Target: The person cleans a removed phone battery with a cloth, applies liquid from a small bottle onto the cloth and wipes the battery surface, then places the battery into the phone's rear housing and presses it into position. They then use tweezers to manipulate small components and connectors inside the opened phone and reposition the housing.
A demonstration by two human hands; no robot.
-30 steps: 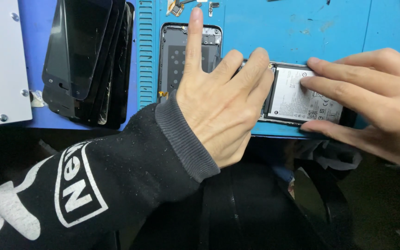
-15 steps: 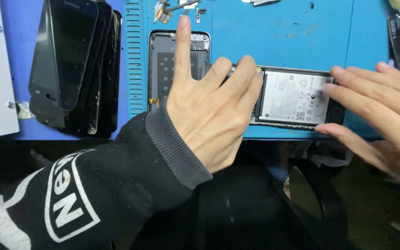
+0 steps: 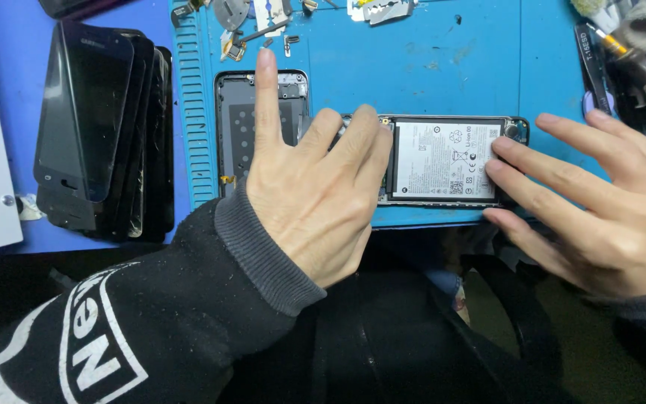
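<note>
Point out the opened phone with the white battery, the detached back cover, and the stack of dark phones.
opened phone (image 3: 446,159), head view, on its white battery.
back cover (image 3: 239,127), head view, on its grey inner face.
stack of dark phones (image 3: 87,112), head view, on the top phone's screen.

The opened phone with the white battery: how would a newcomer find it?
Start at the blue work mat. Along its near edge, the opened phone with the white battery lies between both hands. The dark empty back cover beside it has no battery.

Your left hand (image 3: 312,198) presses flat on the opened phone (image 3: 443,161) at the blue mat's (image 3: 443,67) near edge; your right hand (image 3: 600,202) steadies its right end.
</note>
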